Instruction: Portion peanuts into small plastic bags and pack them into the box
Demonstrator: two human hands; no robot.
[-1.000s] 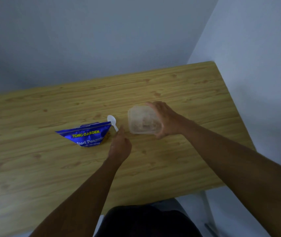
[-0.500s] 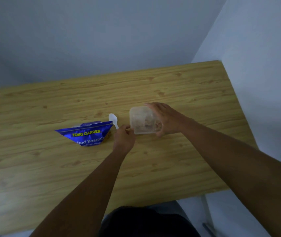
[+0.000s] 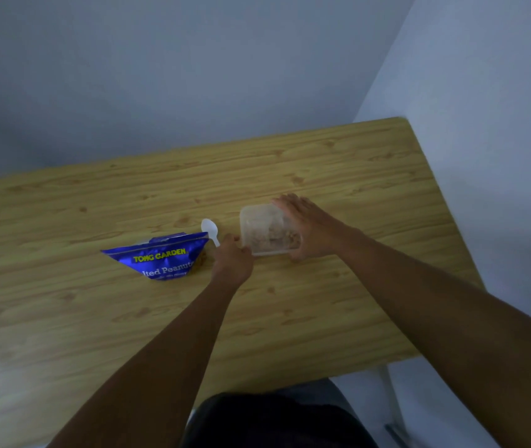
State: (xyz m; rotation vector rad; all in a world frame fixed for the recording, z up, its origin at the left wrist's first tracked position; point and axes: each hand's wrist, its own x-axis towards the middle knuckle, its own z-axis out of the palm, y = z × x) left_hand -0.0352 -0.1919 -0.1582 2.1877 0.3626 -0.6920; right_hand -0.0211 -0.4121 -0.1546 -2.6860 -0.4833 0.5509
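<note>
Though dim, grey walls point(image 3: 193, 76), table point(image 3: 290, 318), box point(image 3: 267, 229).

A bench point(image 3: 322, 318) of pale wood-grain laminate, flecked with darker knots, stretches in front of me. Behind the bench's far edge rises a plain grey-blue wall point(image 3: 193, 76). A lighter wall point(image 3: 500, 156) runs along the bench's right end. Under the bench's near right corner a white leg point(image 3: 390, 399) goes down to a pale floor point(image 3: 435, 412).
</note>
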